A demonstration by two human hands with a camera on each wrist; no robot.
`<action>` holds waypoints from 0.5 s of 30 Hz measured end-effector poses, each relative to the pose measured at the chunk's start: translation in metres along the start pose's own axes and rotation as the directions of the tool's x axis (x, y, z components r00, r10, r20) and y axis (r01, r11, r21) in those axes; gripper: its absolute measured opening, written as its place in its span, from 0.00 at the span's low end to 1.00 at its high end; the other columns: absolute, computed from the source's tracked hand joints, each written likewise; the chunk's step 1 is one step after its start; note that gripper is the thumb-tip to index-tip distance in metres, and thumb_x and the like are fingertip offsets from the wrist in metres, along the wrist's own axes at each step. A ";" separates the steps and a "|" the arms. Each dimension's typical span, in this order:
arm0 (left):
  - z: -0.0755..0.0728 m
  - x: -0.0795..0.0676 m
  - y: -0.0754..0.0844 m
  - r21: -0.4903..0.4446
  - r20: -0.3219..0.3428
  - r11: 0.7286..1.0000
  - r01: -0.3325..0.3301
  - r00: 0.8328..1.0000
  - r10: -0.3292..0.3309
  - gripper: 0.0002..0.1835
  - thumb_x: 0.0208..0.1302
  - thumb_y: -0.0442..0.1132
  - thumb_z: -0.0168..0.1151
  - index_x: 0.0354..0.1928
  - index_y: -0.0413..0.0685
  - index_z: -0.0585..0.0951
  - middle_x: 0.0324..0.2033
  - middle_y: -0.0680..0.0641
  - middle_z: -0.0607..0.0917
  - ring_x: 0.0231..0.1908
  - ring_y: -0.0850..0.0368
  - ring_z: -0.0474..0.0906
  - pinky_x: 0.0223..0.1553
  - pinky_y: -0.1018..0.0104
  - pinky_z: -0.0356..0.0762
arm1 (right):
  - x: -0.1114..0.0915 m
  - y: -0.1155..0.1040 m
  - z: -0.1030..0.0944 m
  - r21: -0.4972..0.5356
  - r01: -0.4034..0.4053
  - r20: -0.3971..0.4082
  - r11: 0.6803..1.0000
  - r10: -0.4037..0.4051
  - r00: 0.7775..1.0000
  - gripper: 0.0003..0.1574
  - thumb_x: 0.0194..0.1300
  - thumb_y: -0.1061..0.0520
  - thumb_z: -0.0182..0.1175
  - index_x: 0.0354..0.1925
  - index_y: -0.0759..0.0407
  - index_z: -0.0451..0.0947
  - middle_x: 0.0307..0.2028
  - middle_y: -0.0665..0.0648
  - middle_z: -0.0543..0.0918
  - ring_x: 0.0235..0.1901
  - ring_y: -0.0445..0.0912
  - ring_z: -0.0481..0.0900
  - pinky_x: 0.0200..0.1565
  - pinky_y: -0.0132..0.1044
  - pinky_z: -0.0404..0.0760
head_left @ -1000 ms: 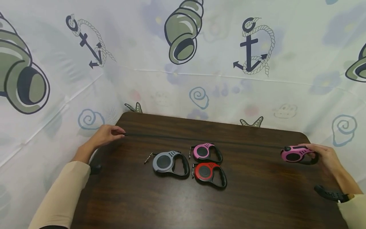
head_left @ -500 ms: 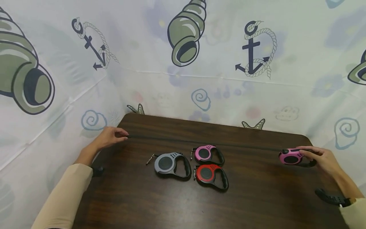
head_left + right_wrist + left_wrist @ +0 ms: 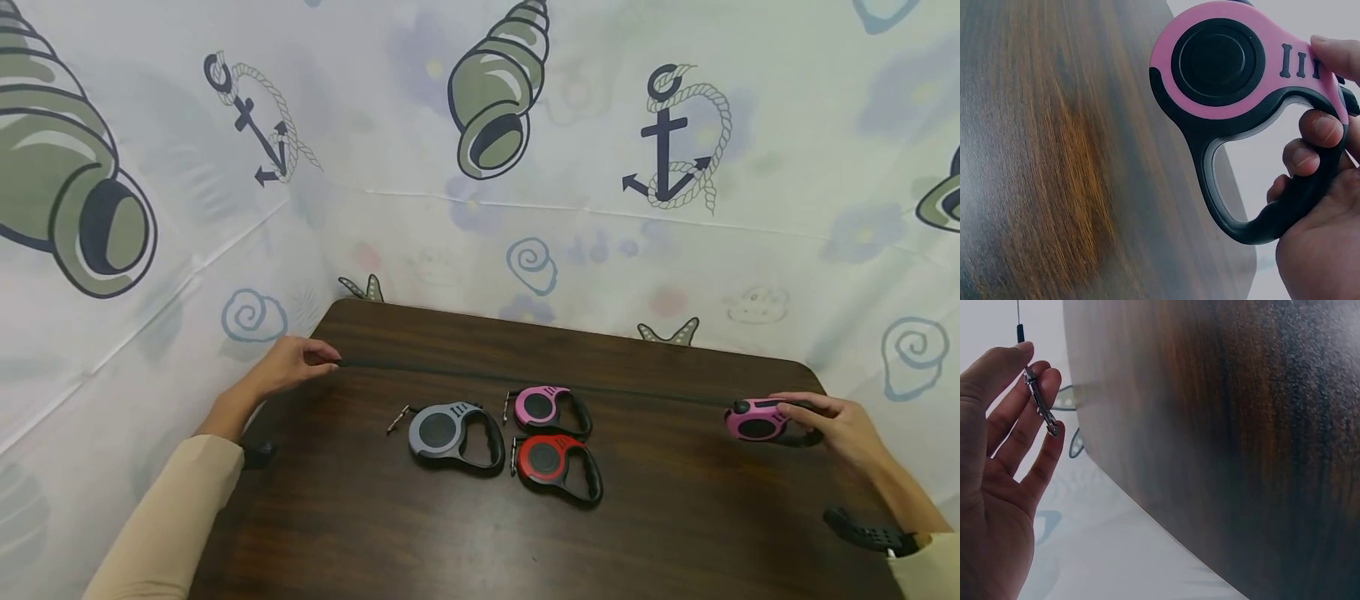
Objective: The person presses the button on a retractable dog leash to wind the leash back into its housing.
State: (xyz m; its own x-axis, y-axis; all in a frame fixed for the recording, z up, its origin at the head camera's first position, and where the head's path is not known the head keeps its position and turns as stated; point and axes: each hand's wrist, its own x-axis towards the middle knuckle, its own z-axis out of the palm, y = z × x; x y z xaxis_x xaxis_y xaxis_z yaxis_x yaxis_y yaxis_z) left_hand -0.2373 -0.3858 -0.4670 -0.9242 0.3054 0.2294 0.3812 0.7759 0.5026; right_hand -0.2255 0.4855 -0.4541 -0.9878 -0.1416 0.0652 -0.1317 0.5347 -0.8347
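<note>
My right hand [image 3: 843, 425] grips the black handle of a pink and black retractable dog leash [image 3: 1216, 62], fingers curled through its loop. From that leash a thin dark cord [image 3: 465, 372] runs taut across the far part of the table. At its other end my left hand [image 3: 296, 365] pinches the cord's black end piece between thumb and fingers. The silver metal clip [image 3: 1040, 403] hangs against the fingers in the left wrist view. Three more retractable leashes lie on the table between the hands: a grey one [image 3: 437, 430], a pink one [image 3: 537, 406] and a red one [image 3: 543, 459].
The dark brown wooden table [image 3: 360, 533] has rounded far corners. White cloth [image 3: 405, 225] printed with shells and anchors hangs behind it and along the left side. A black wrist strap [image 3: 862, 529] shows by the right sleeve.
The right hand has shifted slightly left with the pink leash. The head view has tilted a little, so everything sits slightly lower and further right. Both hands keep their hold.
</note>
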 end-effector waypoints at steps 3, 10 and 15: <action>0.000 0.002 0.002 0.016 0.002 1.000 -0.008 1.000 0.008 0.07 0.61 0.30 0.77 0.41 0.41 0.91 0.34 0.49 0.93 0.34 0.61 0.86 0.38 0.66 0.82 | -0.001 -0.002 0.003 -0.007 -0.004 0.003 1.000 0.004 1.000 0.14 0.79 0.59 0.61 0.55 0.58 0.89 0.39 0.32 0.86 0.34 0.43 0.74 0.29 0.36 0.73; 0.000 0.005 0.012 0.017 -0.012 0.999 -0.030 0.999 0.030 0.07 0.62 0.31 0.77 0.42 0.41 0.91 0.34 0.50 0.93 0.36 0.57 0.87 0.39 0.62 0.83 | 0.004 -0.010 0.009 -0.066 -0.017 -0.008 0.998 0.016 1.000 0.15 0.79 0.55 0.62 0.56 0.59 0.87 0.38 0.33 0.86 0.32 0.43 0.75 0.29 0.36 0.75; 0.001 0.006 0.020 0.018 -0.047 0.995 -0.098 0.994 0.099 0.07 0.60 0.30 0.78 0.41 0.41 0.91 0.33 0.52 0.93 0.35 0.56 0.88 0.38 0.60 0.84 | 0.006 -0.018 0.015 -0.064 0.004 0.011 0.998 -0.003 1.000 0.17 0.79 0.55 0.62 0.58 0.62 0.85 0.40 0.32 0.86 0.37 0.41 0.81 0.37 0.32 0.81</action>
State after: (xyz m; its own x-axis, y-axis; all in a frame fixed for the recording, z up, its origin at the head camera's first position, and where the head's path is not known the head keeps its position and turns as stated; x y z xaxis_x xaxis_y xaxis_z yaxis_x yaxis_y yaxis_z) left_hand -0.2356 -0.3681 -0.4561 -0.8797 0.3543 0.3173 0.4697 0.7517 0.4629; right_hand -0.2281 0.4623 -0.4466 -0.9864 -0.1524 0.0621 -0.1408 0.5864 -0.7977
